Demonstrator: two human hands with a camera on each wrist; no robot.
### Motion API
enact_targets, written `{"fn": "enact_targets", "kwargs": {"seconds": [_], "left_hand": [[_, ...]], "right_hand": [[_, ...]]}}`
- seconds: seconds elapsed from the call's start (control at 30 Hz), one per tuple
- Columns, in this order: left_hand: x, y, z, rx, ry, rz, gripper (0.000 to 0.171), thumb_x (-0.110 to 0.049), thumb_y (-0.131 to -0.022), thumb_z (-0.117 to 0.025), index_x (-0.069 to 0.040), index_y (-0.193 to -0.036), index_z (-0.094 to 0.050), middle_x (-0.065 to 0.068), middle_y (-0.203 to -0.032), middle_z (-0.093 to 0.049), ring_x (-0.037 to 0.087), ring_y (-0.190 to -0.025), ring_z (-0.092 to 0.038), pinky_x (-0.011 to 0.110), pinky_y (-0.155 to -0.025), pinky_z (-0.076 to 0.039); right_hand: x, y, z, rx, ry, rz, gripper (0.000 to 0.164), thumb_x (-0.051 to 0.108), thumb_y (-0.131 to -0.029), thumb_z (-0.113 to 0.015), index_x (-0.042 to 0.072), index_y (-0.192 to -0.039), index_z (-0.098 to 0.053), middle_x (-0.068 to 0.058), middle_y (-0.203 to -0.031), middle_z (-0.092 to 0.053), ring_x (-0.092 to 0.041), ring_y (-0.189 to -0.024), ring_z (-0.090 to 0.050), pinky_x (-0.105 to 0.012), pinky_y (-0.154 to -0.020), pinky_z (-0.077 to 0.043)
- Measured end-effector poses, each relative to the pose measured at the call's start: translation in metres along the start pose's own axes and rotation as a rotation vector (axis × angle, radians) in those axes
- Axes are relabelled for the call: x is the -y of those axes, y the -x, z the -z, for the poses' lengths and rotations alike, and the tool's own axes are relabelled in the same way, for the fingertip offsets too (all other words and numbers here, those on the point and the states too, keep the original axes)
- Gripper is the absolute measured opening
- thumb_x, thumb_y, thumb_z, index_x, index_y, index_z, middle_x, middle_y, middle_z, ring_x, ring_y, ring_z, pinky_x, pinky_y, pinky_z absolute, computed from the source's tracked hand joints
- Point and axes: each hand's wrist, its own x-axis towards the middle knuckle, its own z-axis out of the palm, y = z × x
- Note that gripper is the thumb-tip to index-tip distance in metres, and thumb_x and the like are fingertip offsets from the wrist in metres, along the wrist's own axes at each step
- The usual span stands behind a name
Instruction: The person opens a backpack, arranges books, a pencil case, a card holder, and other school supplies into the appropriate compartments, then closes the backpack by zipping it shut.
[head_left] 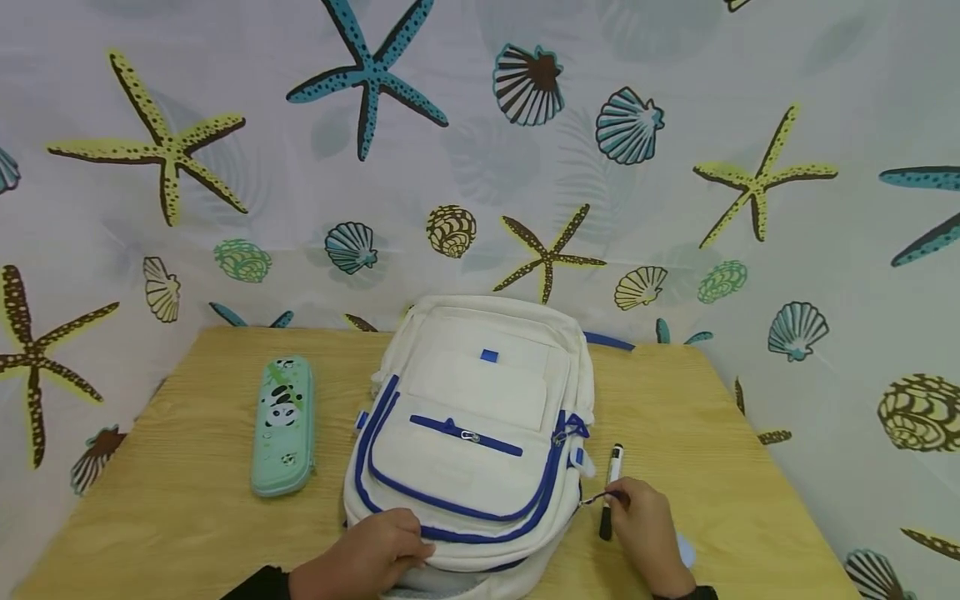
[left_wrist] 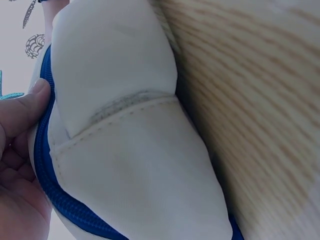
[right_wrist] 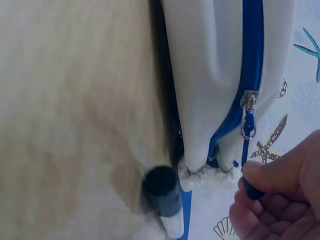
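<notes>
The right hand's grip (head_left: pixel 645 525) pinches a blue zip pull (right_wrist: pixel 249 121) between thumb and fingers, drawing it out from the side of the white backpack (head_left: pixel 480 383). The left hand (head_left: pixel 367 554) pinches the bag's near edge, its thumb beside the blue zip. The backpack lies mid-worktop (head_left: pixel 712 433), front panel up; its long axis runs away from the person, the far end leaning slightly right, and the curved zips bulge toward the person. Just right of it, a marker (head_left: pixel 615 468) lies lengthwise, black end nearest. Left, well apart, a mint panda case (head_left: pixel 282 425) also points away. Behind hangs a starfish-and-shell cloth (head_left: pixel 450 167).
</notes>
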Motion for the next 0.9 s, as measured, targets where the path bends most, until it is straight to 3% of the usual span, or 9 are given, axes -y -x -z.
{"fn": "enact_targets", "kwargs": {"seconds": [0.27, 0.5, 0.77, 0.9], "left_hand": [[0.0, 0.002, 0.002, 0.022, 0.033, 0.05, 0.01, -0.01, -0.079, -0.065, -0.015, -0.085, -0.071, -0.013, -0.067, -0.045, -0.007, -0.064, -0.038, 0.003, -0.056, -0.033], [-0.001, -0.002, 0.004, 0.05, 0.07, 0.026, 0.013, -0.008, -0.079, -0.065, -0.013, -0.089, -0.071, -0.011, -0.069, -0.049, -0.007, -0.066, -0.04, 0.004, -0.058, -0.036], [-0.003, -0.003, 0.003, 0.055, 0.062, 0.037, 0.008, -0.012, -0.081, -0.064, -0.014, -0.084, -0.071, -0.011, -0.067, -0.048, -0.007, -0.064, -0.039, 0.003, -0.057, -0.035], [-0.003, -0.003, 0.005, 0.073, 0.081, 0.068, 0.008, -0.012, -0.081, -0.064, -0.013, -0.085, -0.071, -0.012, -0.067, -0.047, -0.008, -0.063, -0.039, 0.004, -0.056, -0.035]], "right_hand": [[-0.003, -0.017, 0.001, 0.013, 0.002, -0.001, 0.008, -0.008, -0.071, -0.066, -0.001, -0.075, -0.065, -0.011, -0.073, -0.065, -0.014, -0.064, -0.058, -0.023, -0.051, -0.046], [-0.009, -0.026, 0.002, -0.026, 0.019, -0.003, 0.007, -0.007, -0.072, -0.064, -0.002, -0.076, -0.066, -0.013, -0.074, -0.067, -0.022, -0.069, -0.063, -0.031, -0.055, -0.049], [-0.012, -0.037, 0.005, -0.049, 0.022, 0.031, 0.006, -0.009, -0.07, -0.066, -0.005, -0.074, -0.065, -0.017, -0.074, -0.066, -0.028, -0.07, -0.063, -0.037, -0.059, -0.05], [-0.012, -0.045, 0.004, -0.047, 0.022, 0.008, 0.006, -0.007, -0.072, -0.065, -0.006, -0.077, -0.066, -0.018, -0.076, -0.066, -0.028, -0.072, -0.063, -0.039, -0.061, -0.05]]}}
